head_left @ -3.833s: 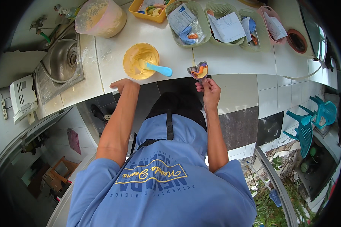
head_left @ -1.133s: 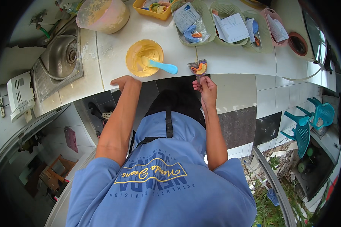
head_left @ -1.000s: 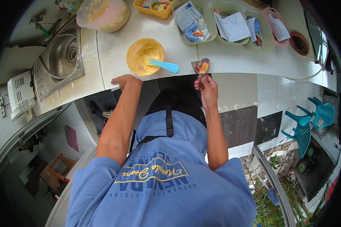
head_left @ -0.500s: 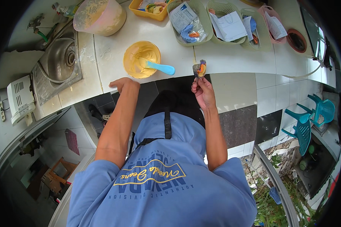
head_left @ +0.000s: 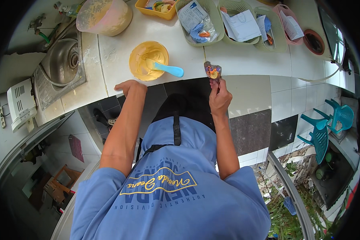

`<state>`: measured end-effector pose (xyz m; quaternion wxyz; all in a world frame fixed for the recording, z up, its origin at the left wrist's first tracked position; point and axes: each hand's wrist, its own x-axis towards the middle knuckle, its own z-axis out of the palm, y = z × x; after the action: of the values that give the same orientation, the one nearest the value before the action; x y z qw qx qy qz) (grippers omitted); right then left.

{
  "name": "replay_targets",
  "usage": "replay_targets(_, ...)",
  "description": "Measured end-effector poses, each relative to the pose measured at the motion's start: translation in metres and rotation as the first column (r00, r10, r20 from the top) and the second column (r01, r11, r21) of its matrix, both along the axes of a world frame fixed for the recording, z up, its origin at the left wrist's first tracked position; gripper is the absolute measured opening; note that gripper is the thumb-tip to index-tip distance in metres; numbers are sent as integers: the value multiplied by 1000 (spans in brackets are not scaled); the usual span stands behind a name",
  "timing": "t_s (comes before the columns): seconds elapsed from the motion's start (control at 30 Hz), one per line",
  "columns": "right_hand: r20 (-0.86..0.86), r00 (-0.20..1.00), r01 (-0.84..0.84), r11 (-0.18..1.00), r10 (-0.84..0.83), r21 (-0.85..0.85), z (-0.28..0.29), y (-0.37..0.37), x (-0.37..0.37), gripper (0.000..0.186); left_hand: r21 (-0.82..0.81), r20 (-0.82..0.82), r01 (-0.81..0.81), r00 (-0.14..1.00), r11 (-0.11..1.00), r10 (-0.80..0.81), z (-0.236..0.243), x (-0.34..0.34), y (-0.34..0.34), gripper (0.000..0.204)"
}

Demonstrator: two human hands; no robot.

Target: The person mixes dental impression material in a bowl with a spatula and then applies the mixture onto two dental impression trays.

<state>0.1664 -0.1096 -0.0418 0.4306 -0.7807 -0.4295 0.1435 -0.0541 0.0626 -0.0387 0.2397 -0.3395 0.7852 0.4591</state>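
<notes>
- Right hand [head_left: 220, 97]: fingers and thumb pinch the lower end of a small mesh tray [head_left: 213, 71]; grasp appears firm.
- Mesh tray: in view against the counter's front edge, in line with a counter seam; its height above the surface cannot be told. It carries orange, yellow and purple material.
- Left hand [head_left: 131, 85]: rests at the front edge of the white counter [head_left: 244, 62], with no object visible in it. Fingers are partly hidden; whether they curl round the edge or lie slack cannot be told.
- Yellow bowl [head_left: 134, 60]: stands near the left hand, toward the counter's front, its inside smeared with yellow paste.
- Blue spatula [head_left: 169, 69]: leans in the bowl, handle projecting over the rim to the right.
- Translucent tub [head_left: 114, 26]: behind the bowl, to the left, inner wall streaked with pale residue.
- Rear of counter: yellow basket [head_left: 158, 15], three green baskets and a pink basket [head_left: 295, 41] stand in a row.
- Metal sink [head_left: 64, 64]: set at far left.
</notes>
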Motion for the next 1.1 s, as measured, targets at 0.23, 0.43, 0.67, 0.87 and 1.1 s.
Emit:
replay_targets(0.23,-11,999,36,998,-35,58,-3,1,2,8,8,11,29,1000,1000,-29,-7,-2,-2,92)
replay_targets(0.43,-52,999,6,999,-4,37,-9,-1,2,10,-17,-15,-21,1000,1000,21,-7,2,5,92)
replay_targets(0.67,-349,937,-8,1000,12,13,-1,4,-2,19,129,20,22,999,991,-24,-5,-3,-3,91)
replay_targets(0.87,-879,474,-20,998,-50,-67,-12,3,0,26,50,13,38,999,998,-38,-2,-1,-3,92)
replay_targets(1.1,-832,554,-18,999,-29,-47,-12,5,-1,29,52,12,6,1000,999,-6,-4,-5,-5,90)
